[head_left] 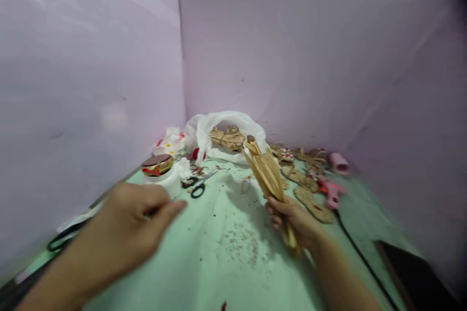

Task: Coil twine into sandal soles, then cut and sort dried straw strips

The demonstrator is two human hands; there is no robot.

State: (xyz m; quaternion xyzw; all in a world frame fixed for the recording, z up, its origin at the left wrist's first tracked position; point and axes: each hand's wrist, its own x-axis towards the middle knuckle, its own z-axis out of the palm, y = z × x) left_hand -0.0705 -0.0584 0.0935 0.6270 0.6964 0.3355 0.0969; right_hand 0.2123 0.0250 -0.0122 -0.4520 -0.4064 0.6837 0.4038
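My right hand [292, 216]'s wrapped around a bundle of dried leaves [268, 172], over the right half of the green surface [199, 262]. Left hand [127, 221] is well apart, toward the left edge, fingers curled and thumb out, but it's blurry so I can't tell if it's pinching anything. Of my 2 hands the right's obviously nearer; from the left, the bundle lies across to the right. Long axis is slanted: splayed end points up toward the back edge and white bag [204, 138], narrow end toward the near edge, beside my right wrist.
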